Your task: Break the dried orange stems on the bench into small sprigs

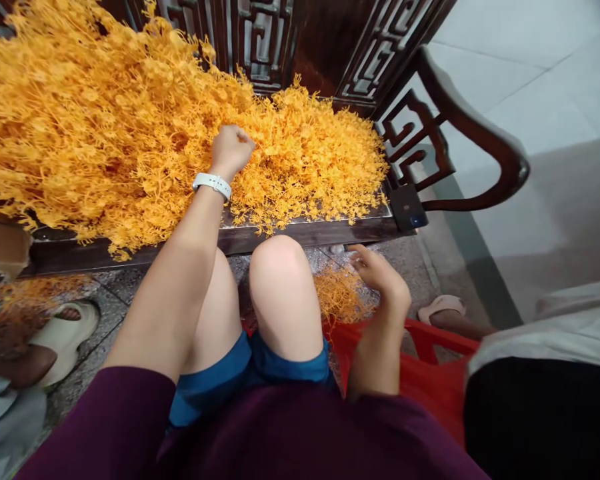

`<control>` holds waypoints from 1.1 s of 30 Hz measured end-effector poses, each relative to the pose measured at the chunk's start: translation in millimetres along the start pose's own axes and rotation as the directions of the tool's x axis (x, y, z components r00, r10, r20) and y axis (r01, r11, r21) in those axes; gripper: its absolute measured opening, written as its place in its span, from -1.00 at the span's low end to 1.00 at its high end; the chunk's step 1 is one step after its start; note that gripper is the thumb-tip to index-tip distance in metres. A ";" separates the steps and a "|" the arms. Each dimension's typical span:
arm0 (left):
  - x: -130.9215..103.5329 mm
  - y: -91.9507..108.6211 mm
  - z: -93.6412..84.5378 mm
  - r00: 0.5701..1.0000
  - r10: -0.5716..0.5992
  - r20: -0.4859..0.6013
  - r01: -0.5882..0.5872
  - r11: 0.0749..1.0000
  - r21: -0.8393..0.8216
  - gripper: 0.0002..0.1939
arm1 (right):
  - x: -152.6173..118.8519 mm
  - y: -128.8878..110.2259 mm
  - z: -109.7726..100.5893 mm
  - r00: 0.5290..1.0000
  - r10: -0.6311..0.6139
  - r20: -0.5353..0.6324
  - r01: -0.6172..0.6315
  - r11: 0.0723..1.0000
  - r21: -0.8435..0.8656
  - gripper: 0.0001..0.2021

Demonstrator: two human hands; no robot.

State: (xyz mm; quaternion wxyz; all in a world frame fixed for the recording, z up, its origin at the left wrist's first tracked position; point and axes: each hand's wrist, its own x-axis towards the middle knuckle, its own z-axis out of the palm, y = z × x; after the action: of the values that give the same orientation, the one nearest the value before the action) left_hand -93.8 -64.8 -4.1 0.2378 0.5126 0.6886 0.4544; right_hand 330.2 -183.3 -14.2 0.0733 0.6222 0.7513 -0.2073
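A large heap of orange-yellow plastic flower sprigs [130,127] covers the dark wooden bench [300,233]. My left hand [233,148], with a pale watch on its wrist, reaches over the heap; its fingers are curled together at the flowers, and whatever they hold is too small to make out. To the right of my knees, my right hand [377,268] hangs in the air with its fingers apart and nothing in them. Below it, thin orange pieces [343,297] lie in a loose pile near the floor.
A dark phone [408,207] rests at the bench's right end, beside the curved armrest [495,143]. A brown cardboard box [3,247] is at the left. People sit on both sides, their sandalled feet on the floor. A red plastic stool [430,380] stands at the right.
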 end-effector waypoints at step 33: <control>-30.2 39.7 0.8 0.951 0.134 0.279 -0.243 0.881 0.407 -0.36 | 224.9 -161.2 -60.6 0.751 -0.064 -0.657 0.633 0.351 0.690 -0.58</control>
State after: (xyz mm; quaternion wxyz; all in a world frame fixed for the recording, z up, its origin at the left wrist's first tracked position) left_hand -62.8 -89.9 25.9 0.1538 0.6694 0.6848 0.2436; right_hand 135.2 22.0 -6.8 -0.5195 0.4087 0.6340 -0.4014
